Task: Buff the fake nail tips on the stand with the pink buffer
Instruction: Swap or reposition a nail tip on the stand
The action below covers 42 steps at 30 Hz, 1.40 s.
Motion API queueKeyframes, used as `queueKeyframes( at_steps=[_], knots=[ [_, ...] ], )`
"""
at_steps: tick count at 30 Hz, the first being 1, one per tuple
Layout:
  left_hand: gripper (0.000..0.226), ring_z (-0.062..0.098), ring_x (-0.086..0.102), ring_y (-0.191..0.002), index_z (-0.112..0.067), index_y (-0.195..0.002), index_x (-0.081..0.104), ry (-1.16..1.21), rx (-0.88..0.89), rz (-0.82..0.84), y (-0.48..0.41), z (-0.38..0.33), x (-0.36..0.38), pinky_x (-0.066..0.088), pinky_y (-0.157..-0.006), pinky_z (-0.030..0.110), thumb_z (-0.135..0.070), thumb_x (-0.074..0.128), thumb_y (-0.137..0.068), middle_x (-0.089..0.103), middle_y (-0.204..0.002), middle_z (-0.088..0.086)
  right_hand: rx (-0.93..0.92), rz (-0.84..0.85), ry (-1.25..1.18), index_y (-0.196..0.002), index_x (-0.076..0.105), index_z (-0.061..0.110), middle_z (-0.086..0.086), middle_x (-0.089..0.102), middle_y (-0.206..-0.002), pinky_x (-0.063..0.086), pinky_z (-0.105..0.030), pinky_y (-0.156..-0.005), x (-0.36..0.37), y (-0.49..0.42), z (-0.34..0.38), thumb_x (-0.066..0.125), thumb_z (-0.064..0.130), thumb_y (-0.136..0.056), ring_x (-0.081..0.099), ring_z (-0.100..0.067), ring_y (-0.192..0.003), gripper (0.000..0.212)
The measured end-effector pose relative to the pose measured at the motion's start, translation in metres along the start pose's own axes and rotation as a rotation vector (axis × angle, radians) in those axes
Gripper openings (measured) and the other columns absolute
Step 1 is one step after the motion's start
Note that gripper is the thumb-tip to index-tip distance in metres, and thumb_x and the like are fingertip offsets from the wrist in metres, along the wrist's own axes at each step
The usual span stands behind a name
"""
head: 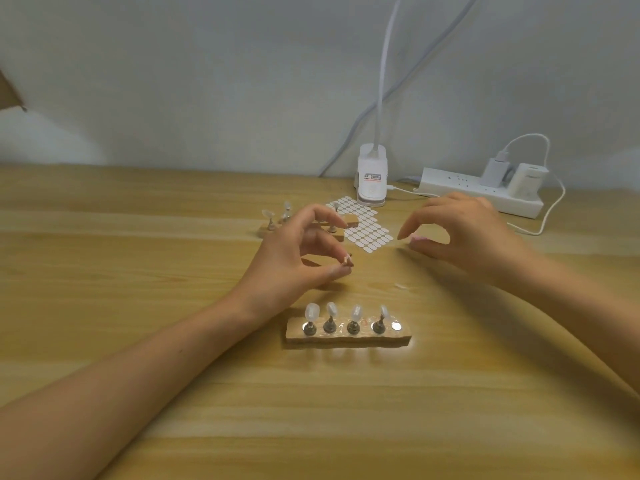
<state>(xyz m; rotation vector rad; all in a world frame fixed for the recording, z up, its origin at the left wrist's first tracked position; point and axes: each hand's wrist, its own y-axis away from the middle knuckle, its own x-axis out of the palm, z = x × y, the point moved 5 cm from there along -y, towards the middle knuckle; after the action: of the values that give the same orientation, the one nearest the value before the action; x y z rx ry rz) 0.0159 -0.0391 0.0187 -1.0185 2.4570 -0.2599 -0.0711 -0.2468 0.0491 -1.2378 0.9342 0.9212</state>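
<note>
Nearest, on the light wooden table (173, 393), lies a flat oblong wooden stand (398, 336). Four clear fake nail tips (311, 311) stand upright on metal pegs along it, and one bare round metal disc (397, 326) sits at its right end. Just beyond it, the left hand (298, 251) pinches a small brownish piece (347, 263) between thumb and forefinger; what the piece is cannot be told. To the right, the right hand (464, 230) hovers loosely curved, thumb and forefinger apart, nothing visible in its grasp. Farther back lie a sheet of white oval stickers (367, 226), a second wooden block (352, 221) and two loose pegged tips (270, 220). By the wall stand a white clip lamp base (372, 174) and a white power strip (460, 188).
</note>
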Motion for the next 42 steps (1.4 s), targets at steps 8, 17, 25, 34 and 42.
queueKeyframes(
  at_steps=[8, 17, 25, 34, 42],
  knots=[
    [0.055, -0.006, 0.067, -0.105, -0.018, -0.126, 0.049, -0.166, 0.056, 0.16, -0.009, 0.001, 0.007, 0.047, -0.095, 0.01, 0.002, 0.076, -0.083, 0.074, -0.086, -0.001, -0.108, 0.034, -0.096, -0.093, 0.078, 0.029, 0.018, 0.071, -0.092, 0.051, -0.046, -0.088, 0.013, -0.032, -0.001, 0.08, 0.021, -0.082, 0.065, -0.008, -0.085, 0.013],
    [0.046, -0.004, 0.063, -0.114, -0.021, -0.12, 0.049, -0.136, 0.021, 0.238, -0.015, 0.012, 0.012, 0.046, -0.104, 0.02, 0.0, 0.072, -0.087, 0.072, -0.089, 0.0, -0.144, 0.036, -0.155, -0.082, 0.077, 0.021, 0.009, 0.074, -0.084, 0.055, -0.037, -0.082, 0.018, -0.041, -0.005, 0.082, 0.011, -0.079, 0.068, -0.006, -0.078, 0.012],
    [0.051, -0.006, 0.064, -0.11, -0.02, -0.126, 0.049, -0.131, 0.002, 0.259, -0.03, 0.014, 0.012, 0.043, -0.098, 0.009, -0.003, 0.075, -0.086, 0.075, -0.089, 0.0, -0.149, 0.069, -0.193, -0.087, 0.078, 0.02, 0.009, 0.072, -0.09, 0.057, -0.042, -0.081, 0.02, -0.044, -0.009, 0.08, 0.014, -0.08, 0.069, -0.008, -0.08, 0.009],
    [0.056, -0.004, 0.066, -0.11, -0.018, -0.129, 0.047, -0.053, -0.043, 0.24, -0.03, 0.02, 0.011, 0.044, -0.097, 0.008, -0.002, 0.077, -0.084, 0.075, -0.089, 0.003, -0.134, 0.142, -0.19, -0.084, 0.074, 0.024, 0.022, 0.066, -0.085, 0.056, -0.037, -0.082, 0.021, -0.052, -0.013, 0.082, 0.011, -0.079, 0.06, 0.008, -0.08, 0.016],
    [0.055, -0.004, 0.066, -0.11, -0.021, -0.127, 0.049, -0.059, -0.027, 0.231, -0.03, 0.022, 0.011, 0.044, -0.097, 0.008, -0.003, 0.077, -0.084, 0.075, -0.089, 0.002, -0.182, 0.096, -0.189, -0.09, 0.077, 0.019, 0.019, 0.066, -0.086, 0.056, -0.027, -0.08, 0.022, -0.047, -0.012, 0.08, 0.012, -0.08, 0.062, 0.005, -0.08, 0.012]
  ],
)
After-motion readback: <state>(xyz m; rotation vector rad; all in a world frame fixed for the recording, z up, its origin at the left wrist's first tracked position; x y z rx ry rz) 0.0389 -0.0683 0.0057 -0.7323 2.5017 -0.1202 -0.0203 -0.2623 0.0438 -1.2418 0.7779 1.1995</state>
